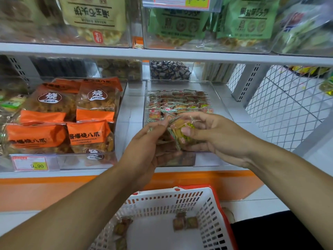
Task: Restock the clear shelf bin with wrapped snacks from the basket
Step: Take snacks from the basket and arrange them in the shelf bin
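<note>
Holding a bunch of wrapped snacks (182,134) with both hands at frame centre, right over the front edge of the clear shelf bin (221,105). My left hand (144,147) is cupped under the bunch, fingers curled up around several dark wrappers. My right hand (214,136) pinches the top of the same bunch, thumb pressed on a clear wrapper with a yellow-green label, fingers curled behind it. The two hands sit close, nearly touching through the snacks.

Clear shelf bin is centre right of the frame on the lower shelf (133,112), its back part filled with rows of small red-and-green wrapped pieces (178,101). Cannot tell how full the front is, hands cover it.

Basket (212,219), white with a red rim, is at bottom centre below the shelf, under my forearms. A few wrapped snacks lie on its floor: a small cluster (185,221) toward the right, a few more (122,226) at the left wall, blurred.

Left of the clear shelf bin, another bin holds orange snack bags (86,134), with a price tag (30,163) reading 9.90 at lower left. Upper shelf at frame top carries green bags (248,18) and a beige bag (95,17). White wire mesh panel (288,105) at the right edge.
</note>
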